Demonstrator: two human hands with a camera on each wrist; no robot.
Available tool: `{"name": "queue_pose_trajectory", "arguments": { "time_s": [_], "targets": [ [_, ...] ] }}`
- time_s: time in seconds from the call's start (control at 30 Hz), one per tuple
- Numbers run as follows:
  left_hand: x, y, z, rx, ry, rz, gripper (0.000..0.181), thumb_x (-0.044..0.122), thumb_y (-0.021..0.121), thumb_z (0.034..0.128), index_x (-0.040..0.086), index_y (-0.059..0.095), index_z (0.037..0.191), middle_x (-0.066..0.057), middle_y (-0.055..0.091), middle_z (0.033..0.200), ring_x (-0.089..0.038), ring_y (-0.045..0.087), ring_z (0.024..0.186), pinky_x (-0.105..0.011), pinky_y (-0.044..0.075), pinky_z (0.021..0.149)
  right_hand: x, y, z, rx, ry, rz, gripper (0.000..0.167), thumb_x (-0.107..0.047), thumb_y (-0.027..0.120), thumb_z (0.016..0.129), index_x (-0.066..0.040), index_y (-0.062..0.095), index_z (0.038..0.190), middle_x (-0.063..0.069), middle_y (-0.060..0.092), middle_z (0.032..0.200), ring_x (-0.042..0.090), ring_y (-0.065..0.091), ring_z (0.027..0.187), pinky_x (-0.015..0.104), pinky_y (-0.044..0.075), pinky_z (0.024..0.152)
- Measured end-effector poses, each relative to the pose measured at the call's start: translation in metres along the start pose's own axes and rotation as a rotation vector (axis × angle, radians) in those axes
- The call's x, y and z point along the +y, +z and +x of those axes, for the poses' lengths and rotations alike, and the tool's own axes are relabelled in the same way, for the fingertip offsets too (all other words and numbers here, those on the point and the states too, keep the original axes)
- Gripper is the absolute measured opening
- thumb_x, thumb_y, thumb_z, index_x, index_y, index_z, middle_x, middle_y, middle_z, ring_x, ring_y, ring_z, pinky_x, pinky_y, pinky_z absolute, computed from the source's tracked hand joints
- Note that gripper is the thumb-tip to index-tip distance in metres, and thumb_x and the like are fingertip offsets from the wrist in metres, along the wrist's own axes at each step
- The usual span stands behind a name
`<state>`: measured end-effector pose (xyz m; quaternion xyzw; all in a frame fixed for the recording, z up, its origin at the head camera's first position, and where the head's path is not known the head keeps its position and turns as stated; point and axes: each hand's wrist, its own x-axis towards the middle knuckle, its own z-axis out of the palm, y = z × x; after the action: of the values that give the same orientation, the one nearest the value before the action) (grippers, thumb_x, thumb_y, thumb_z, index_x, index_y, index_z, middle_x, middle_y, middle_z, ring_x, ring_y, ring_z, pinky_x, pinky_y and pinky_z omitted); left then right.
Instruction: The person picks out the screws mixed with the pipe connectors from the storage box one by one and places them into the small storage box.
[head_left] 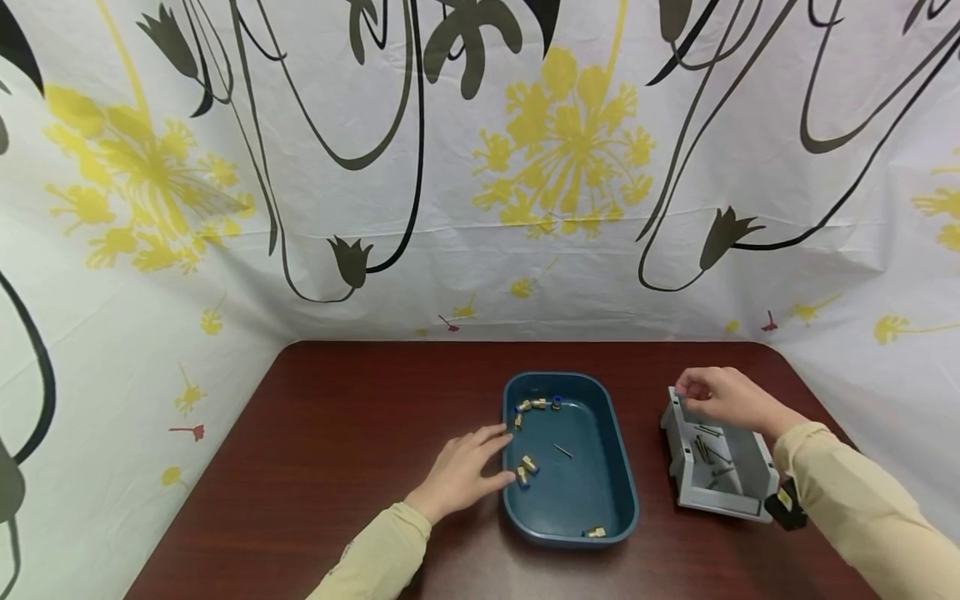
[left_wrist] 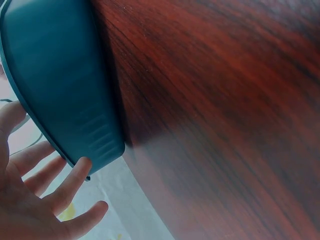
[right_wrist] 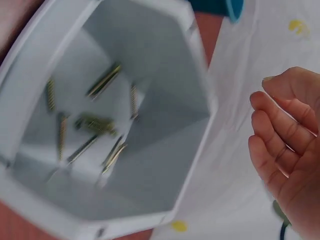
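Observation:
My left hand (head_left: 467, 472) is at the left rim of the blue tray (head_left: 627, 467), its fingers spread; in the left wrist view the fingers (left_wrist: 74, 185) touch or nearly touch the rim. In the tray lie several brass fittings (head_left: 529, 464) with blue ends and a single screw (head_left: 563, 451). My right hand (head_left: 731, 397) hovers over the far end of a grey bin (head_left: 723, 502) with several screws (right_wrist: 104, 80) in it. Seen from the right wrist, the fingers (right_wrist: 285, 122) bend loosely and nothing shows between them and the thumb.
Both containers stand on a dark red-brown wooden table (head_left: 360, 417), with the bin to the right of the tray. A white cloth (head_left: 450, 192) with yellow and grey flowers hangs behind the table and at its sides. A black device (head_left: 787, 504) sits at the right wrist.

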<state>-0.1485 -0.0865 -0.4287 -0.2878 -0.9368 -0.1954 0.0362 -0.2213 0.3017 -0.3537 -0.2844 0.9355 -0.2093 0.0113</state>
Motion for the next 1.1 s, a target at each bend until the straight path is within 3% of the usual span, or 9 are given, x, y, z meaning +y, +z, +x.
{"name": "queue_pose_trajectory", "arguments": {
  "time_s": [0.37,0.6,0.9,1.1],
  "targets": [
    [0.000,-0.001,-0.001,-0.005,-0.003,-0.001,0.055,0.042,0.057,0.0831,0.012,0.048,0.128,-0.002,0.040,0.133,-0.019,0.042,0.115,-0.044,0.035,0.088,-0.048,0.008,0.042,-0.133,-0.067,0.117,0.010,-0.005,0.060,0.080,-0.010,0.059,0.089,-0.003,0.058,0.077,0.013,0.054,0.066,0.027,0.045,0.055],
    [0.000,-0.001,-0.001,-0.009,-0.005,-0.010,0.055,0.041,0.057,0.0830,0.012,0.048,0.128,-0.002,0.040,0.133,-0.020,0.042,0.115,-0.045,0.035,0.088,-0.073,0.022,0.067,-0.177,-0.139,0.128,0.010,-0.010,0.061,0.082,-0.012,0.060,0.091,-0.006,0.057,0.078,0.009,0.055,0.070,0.027,0.045,0.062],
    [-0.001,0.001,0.000,-0.002,-0.007,-0.022,0.054,0.041,0.058,0.0829,0.011,0.048,0.128,-0.002,0.040,0.132,-0.020,0.043,0.115,-0.045,0.035,0.088,-0.093,0.050,0.089,-0.252,-0.144,0.189,0.010,-0.008,0.057,0.084,-0.010,0.059,0.093,-0.004,0.058,0.080,0.010,0.055,0.072,0.027,0.045,0.062],
    [-0.002,0.001,0.000,0.000,-0.005,-0.016,0.055,0.042,0.057,0.0829,0.012,0.048,0.128,-0.002,0.040,0.132,-0.020,0.043,0.114,-0.045,0.036,0.087,-0.098,0.070,0.097,-0.288,-0.105,0.201,0.009,-0.010,0.058,0.084,-0.010,0.060,0.093,-0.004,0.056,0.079,0.010,0.054,0.070,0.028,0.044,0.063]
  ]
}}
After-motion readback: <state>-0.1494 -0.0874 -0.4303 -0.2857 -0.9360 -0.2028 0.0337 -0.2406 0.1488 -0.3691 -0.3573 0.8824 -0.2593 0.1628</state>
